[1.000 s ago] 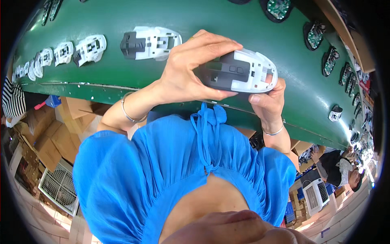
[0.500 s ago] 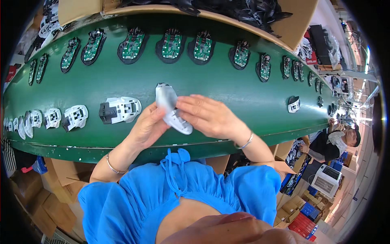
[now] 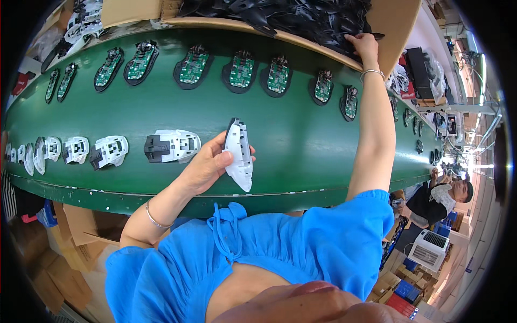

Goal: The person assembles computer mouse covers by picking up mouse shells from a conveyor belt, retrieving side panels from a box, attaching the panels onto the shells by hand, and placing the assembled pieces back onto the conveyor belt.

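Left grip (image 3: pixel 209 166) holding white shell (image 3: pixel 238 157), right grip (image 3: pixel 367 47) at black parts (image 3: pixel 301 20)

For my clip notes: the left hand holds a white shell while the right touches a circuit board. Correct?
No: in the head view, the right hand is at black parts in a cardboard box. The left hand does hold the white shell.
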